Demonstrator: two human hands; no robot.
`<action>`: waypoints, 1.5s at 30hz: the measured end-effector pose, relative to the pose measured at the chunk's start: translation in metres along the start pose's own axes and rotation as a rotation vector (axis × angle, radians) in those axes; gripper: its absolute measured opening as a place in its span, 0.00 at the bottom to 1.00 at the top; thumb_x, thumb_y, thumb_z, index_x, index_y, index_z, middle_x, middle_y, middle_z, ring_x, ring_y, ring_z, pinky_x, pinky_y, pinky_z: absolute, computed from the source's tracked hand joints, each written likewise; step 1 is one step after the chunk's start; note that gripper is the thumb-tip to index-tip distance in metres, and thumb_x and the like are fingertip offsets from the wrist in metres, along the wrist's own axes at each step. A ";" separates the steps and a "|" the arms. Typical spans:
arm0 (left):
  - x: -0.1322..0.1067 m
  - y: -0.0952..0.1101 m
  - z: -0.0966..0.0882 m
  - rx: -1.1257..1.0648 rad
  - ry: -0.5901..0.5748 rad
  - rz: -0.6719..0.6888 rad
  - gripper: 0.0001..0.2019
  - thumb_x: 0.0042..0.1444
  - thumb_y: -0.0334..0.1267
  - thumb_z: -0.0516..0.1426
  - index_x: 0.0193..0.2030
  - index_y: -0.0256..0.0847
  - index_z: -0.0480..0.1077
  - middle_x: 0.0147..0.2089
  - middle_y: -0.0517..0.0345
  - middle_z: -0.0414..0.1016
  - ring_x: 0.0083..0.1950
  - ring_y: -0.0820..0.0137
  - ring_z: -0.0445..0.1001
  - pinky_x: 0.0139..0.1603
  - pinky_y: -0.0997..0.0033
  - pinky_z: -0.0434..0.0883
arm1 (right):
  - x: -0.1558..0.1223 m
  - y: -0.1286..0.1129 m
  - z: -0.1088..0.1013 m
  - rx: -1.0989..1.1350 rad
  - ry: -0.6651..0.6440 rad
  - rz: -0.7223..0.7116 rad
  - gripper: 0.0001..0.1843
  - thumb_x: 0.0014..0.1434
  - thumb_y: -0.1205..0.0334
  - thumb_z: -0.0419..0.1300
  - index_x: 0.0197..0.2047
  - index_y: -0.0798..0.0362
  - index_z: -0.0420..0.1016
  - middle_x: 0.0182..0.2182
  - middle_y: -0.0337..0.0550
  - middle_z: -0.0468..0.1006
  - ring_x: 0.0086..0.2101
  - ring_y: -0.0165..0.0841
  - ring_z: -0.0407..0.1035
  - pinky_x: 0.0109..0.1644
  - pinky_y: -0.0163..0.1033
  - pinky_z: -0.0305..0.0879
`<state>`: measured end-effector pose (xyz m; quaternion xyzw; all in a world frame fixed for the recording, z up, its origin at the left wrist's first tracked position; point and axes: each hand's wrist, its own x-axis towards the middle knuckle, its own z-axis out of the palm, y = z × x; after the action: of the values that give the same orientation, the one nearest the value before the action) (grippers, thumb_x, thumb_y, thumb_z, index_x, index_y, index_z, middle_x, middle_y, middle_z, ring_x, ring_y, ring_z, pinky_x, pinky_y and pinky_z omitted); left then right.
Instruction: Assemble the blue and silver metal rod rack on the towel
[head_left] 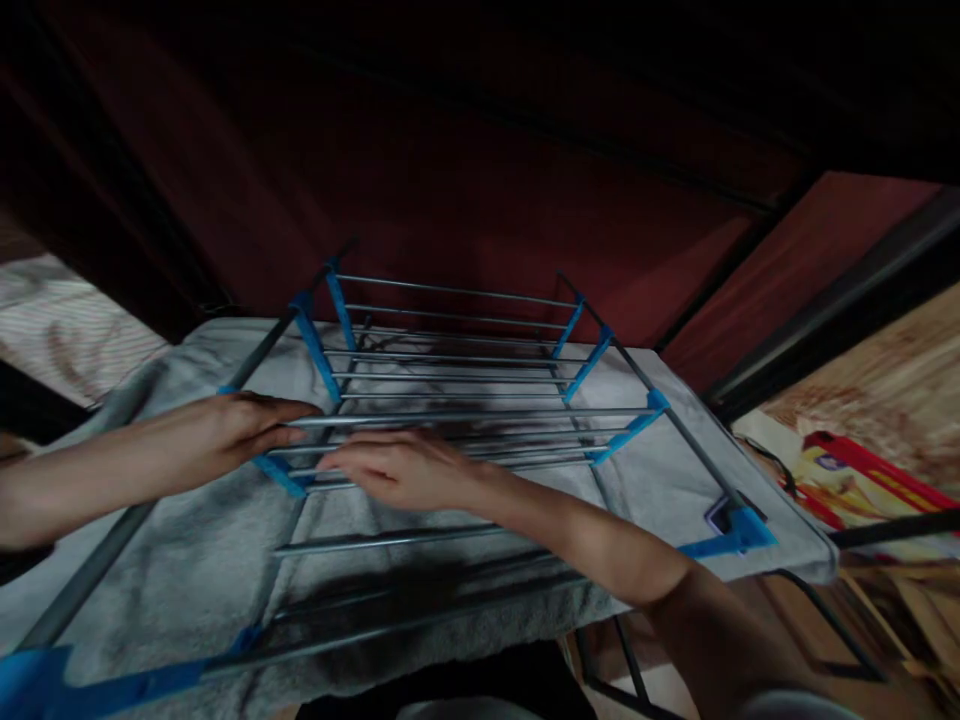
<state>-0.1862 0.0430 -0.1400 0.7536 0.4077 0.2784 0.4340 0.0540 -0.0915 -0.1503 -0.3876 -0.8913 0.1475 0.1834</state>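
Note:
A metal drying rack [480, 375] with grey rods and blue plastic joints stands in front of me. A grey towel [187, 570] lies spread over its lower rails, under the raised middle section. My left hand [225, 432] reaches in from the left, its fingers stretched out flat along a rod by a blue joint. My right hand [401, 468] comes in from the lower right and rests palm down on the rods and towel near the middle, fingers extended toward the left hand. Neither hand visibly holds anything.
Behind the rack is a dark red wall or curtain [487, 180]. A red and yellow object [862, 485] lies on the floor at the right. A striped pale surface [67, 330] shows at the far left. The rack's legs [622, 670] show below.

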 end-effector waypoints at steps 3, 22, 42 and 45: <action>-0.006 0.013 0.005 0.214 -0.292 0.034 0.14 0.47 0.34 0.69 0.43 0.43 0.81 0.35 0.57 0.80 0.35 0.64 0.77 0.35 0.77 0.69 | -0.002 -0.001 -0.010 -0.293 0.133 0.070 0.20 0.72 0.64 0.45 0.63 0.49 0.66 0.60 0.46 0.70 0.60 0.38 0.61 0.65 0.47 0.56; -0.037 0.015 0.017 -0.599 0.263 -0.430 0.13 0.59 0.38 0.60 0.49 0.35 0.73 0.38 0.49 0.75 0.33 0.64 0.77 0.30 0.69 0.77 | 0.010 0.013 -0.004 -0.502 -0.048 0.323 0.21 0.72 0.49 0.42 0.56 0.49 0.67 0.50 0.50 0.77 0.44 0.42 0.75 0.46 0.44 0.65; -0.037 0.004 0.018 -0.606 0.261 -0.348 0.13 0.58 0.43 0.60 0.44 0.36 0.74 0.31 0.53 0.71 0.28 0.68 0.74 0.26 0.72 0.74 | 0.015 0.009 -0.014 -0.440 -0.049 0.305 0.18 0.72 0.50 0.44 0.46 0.49 0.72 0.41 0.45 0.82 0.42 0.42 0.77 0.42 0.41 0.64; -0.036 0.003 0.017 -0.602 0.253 -0.338 0.13 0.58 0.43 0.60 0.45 0.35 0.73 0.32 0.52 0.72 0.28 0.68 0.74 0.26 0.72 0.74 | 0.017 0.008 -0.017 -0.435 -0.098 0.328 0.20 0.72 0.49 0.43 0.46 0.49 0.72 0.39 0.46 0.82 0.41 0.41 0.77 0.42 0.40 0.64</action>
<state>-0.1904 0.0036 -0.1483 0.4739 0.4767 0.4011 0.6223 0.0562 -0.0714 -0.1351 -0.5496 -0.8350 -0.0009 0.0264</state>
